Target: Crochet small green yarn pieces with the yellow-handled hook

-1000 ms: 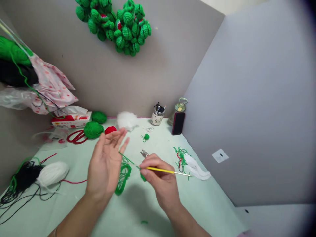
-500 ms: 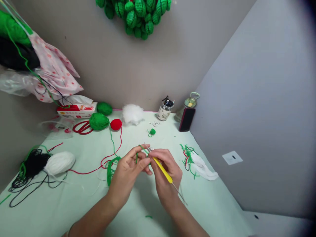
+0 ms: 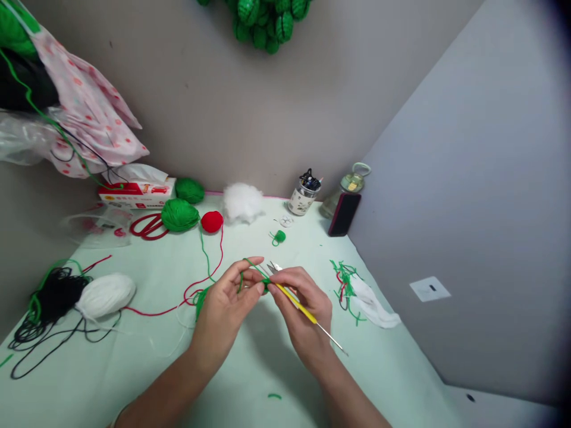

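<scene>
My right hand (image 3: 303,303) grips a yellow-handled crochet hook (image 3: 306,311), its metal shaft sticking out toward the lower right. Between thumb and fingers, my left hand (image 3: 229,297) pinches a small green crochet piece (image 3: 266,284), mostly covered by the fingertips. A strand of green yarn (image 3: 251,261) loops over the left index finger. The two hands meet at the piece, above the table. Just behind them the tips of small scissors (image 3: 273,267) show. Green yarn (image 3: 200,300) lies partly hidden behind the left hand.
Balls of green yarn (image 3: 179,215) and red yarn (image 3: 212,222), white stuffing (image 3: 243,203) and a tissue box (image 3: 138,193) line the back. White yarn (image 3: 107,294) and black yarn (image 3: 57,297) lie left. Right stand a pen cup (image 3: 301,201) and phone (image 3: 345,214), near yarn scraps (image 3: 348,279).
My left hand went from open and apart to pinching the green piece beside my right hand. The hook swung to point up-left. The view shifted slightly.
</scene>
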### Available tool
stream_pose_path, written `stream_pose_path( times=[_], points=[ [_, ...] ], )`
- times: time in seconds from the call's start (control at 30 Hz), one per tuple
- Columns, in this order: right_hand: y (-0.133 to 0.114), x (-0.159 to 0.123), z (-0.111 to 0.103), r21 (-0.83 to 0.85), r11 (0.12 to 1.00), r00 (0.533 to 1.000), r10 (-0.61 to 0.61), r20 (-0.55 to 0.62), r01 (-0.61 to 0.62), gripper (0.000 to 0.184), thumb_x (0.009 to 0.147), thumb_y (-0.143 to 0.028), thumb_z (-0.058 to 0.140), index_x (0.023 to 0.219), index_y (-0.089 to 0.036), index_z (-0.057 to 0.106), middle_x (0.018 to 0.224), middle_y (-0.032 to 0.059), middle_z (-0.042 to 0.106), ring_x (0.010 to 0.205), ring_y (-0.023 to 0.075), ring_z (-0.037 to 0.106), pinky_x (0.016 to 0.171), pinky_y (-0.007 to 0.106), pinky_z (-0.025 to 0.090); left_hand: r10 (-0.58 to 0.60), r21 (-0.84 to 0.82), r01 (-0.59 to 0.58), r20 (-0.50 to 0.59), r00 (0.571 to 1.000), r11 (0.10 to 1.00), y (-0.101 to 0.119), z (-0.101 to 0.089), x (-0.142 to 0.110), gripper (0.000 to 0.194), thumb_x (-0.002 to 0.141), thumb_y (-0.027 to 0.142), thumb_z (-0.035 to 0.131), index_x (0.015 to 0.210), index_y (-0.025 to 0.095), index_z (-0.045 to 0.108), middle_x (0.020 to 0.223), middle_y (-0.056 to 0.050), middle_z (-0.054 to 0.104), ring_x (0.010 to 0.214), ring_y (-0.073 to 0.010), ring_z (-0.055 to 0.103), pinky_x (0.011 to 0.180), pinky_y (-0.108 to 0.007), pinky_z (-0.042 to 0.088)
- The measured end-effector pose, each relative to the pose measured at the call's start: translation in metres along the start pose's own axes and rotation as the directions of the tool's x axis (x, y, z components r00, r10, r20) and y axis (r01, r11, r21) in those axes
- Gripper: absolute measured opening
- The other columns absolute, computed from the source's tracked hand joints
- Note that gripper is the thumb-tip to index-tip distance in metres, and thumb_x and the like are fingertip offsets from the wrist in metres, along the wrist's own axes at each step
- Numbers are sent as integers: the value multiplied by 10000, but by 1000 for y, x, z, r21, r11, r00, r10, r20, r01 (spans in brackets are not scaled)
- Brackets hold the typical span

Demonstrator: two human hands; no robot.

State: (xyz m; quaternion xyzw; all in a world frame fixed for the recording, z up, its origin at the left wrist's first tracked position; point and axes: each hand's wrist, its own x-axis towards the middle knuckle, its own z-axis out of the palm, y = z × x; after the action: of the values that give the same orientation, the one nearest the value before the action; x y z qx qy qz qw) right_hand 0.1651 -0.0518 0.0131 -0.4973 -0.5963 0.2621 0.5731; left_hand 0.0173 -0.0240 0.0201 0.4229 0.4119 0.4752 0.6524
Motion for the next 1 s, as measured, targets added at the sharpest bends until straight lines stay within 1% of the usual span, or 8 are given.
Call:
stream_pose_path(
  times=[0.1, 0.23, 0.37, 0.47, 0.63, 0.73, 0.9, 1.0],
  points=[
    [-4, 5, 2, 20, 1000, 1000, 11, -24, -10, 121, 937, -182, 710, 966, -284, 768, 922, 28, 725, 875, 177, 664, 773, 313, 522, -8, -38, 8, 11, 1000, 999, 1, -2, 0, 392, 850, 335, 795, 1216, 231, 704, 920, 8, 613, 731, -134, 621, 703, -274, 576],
    [-8, 15, 8, 205, 957, 977, 211, -11, -205, 28, 846, -236, 792, 844, -254, 770, 824, 18, 717, 763, 166, 650, 705, 304, 524, -13, -132, 11, -12, 1000, 991, 5, -4, 0, 395, 861, 332, 792, 1227, 218, 692, 949, 12, 604, 610, -93, 596, 568, -253, 565],
    [-4, 26, 15, 512, 721, 877, 451, 163, -466, 229, 686, -348, 901, 779, -238, 722, 663, -26, 654, 590, 125, 559, 580, 274, 490, -117, -254, 135, 85, 989, 958, 14, -7, -1, 434, 821, 321, 838, 1204, 191, 684, 736, 45, 616, 464, -74, 507, 420, -200, 458],
    [1, 30, 18, 590, 607, 835, 493, 247, -533, 284, 659, -378, 917, 795, -237, 711, 638, -40, 630, 566, 110, 537, 557, 254, 472, -199, -362, 240, 146, 969, 901, 20, -9, -2, 378, 829, 283, 839, 1168, 180, 707, 543, 88, 520, 427, -62, 446, 413, -158, 406],
    [-1, 30, 19, 465, 810, 929, 359, 90, -358, 149, 734, -294, 887, 809, -247, 767, 756, -10, 714, 693, 136, 633, 660, 267, 529, -201, -505, 240, 131, 971, 829, 21, -10, -1, 311, 808, 175, 840, 1106, 150, 754, 843, -9, 681, 716, -93, 637, 688, -183, 573],
    [-6, 29, 16, 387, 883, 964, 245, 105, -267, 74, 781, -270, 860, 815, -260, 795, 809, 4, 732, 741, 153, 667, 686, 281, 546, -152, -436, 197, 136, 979, 878, 20, -10, 0, 386, 855, 238, 827, 1224, 183, 729, 838, 14, 647, 676, -79, 586, 633, -184, 545],
    [-2, 30, 10, 380, 885, 962, 261, 76, -270, 73, 789, -294, 866, 819, -270, 803, 770, -14, 694, 678, 128, 607, 646, 270, 503, -159, -343, 191, 119, 980, 920, 17, -9, 2, 475, 856, 283, 837, 1294, 177, 686, 638, 76, 521, 518, -53, 433, 469, -158, 416],
    [0, 29, 8, 437, 834, 941, 311, 134, -337, 112, 804, -331, 862, 879, -274, 802, 723, -24, 684, 653, 123, 590, 646, 269, 496, -164, -335, 193, 113, 980, 922, 16, -8, 1, 480, 858, 298, 830, 1298, 183, 675, 678, 73, 534, 490, -42, 425, 437, -161, 393]
  ],
)
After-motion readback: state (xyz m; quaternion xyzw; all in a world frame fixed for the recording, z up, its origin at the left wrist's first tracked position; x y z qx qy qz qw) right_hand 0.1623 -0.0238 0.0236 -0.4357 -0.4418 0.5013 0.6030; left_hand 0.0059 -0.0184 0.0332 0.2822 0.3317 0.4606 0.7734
